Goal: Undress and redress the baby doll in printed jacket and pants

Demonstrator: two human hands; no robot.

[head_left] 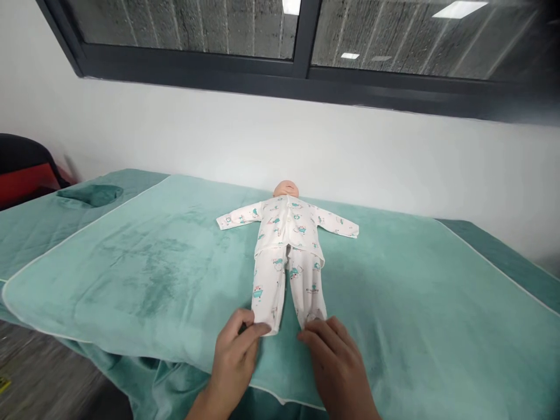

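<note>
A baby doll (286, 189) lies on its back on a teal blanket (144, 274), head toward the wall, arms spread. It wears a white printed top (286, 224) and matching trousers (286, 286). My left hand (234, 361) pinches the hem of the doll's left-side trouser leg between thumb and fingers. My right hand (336, 364) rests its fingertips on the hem of the other trouser leg, fingers bent; whether it grips the cloth I cannot tell.
The blanket covers a teal-sheeted bed (503, 251) set against a white wall (219, 134) under a dark-framed window (301, 70). A face hole (90, 194) shows at the bed's left end. A black and red chair (24, 169) stands at far left.
</note>
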